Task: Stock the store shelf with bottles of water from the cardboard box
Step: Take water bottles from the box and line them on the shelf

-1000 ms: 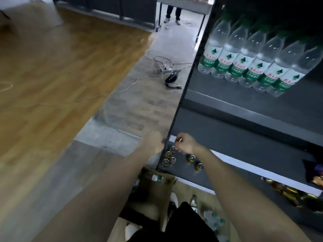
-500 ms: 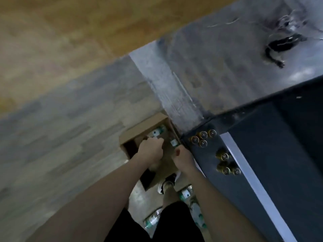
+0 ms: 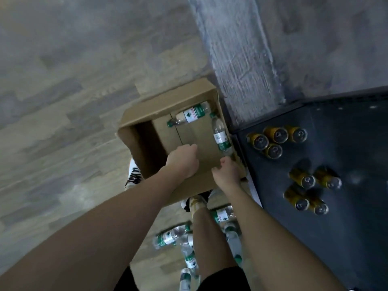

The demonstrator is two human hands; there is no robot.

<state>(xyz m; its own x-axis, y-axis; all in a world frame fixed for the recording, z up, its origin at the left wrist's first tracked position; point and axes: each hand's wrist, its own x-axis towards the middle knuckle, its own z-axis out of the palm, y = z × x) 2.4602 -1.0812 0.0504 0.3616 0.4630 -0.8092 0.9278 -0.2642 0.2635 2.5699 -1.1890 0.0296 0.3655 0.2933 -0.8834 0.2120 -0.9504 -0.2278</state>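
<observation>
The left hand reaches down into the cardboard box. Its fingers curl under, w/ knuckles up, but I can't tell if it holds anything; nothing shows in it. The right hand is at the box's near right side, fingers bent, tips just by the bottom of a water bottle. Can't tell if it grips the bottle yet or the box edge.

That bottle lies flat along the right wall of the box, cap pointing away. A 2nd bottle lies flat along the far wall. The rest of the box floor looks bare, so I think the box is nearly done. Both lie on their sides, prob. because nothing is left to prop them up.

More bottles lie on the floor by the person's legs, near the box.

The box sits right next to the dark low shelf, so it's a short trip from box to shelf. Gold cans stand on that shelf in 2 small groups.

Next step, I guess: grab the near bottle & lift it out.
</observation>
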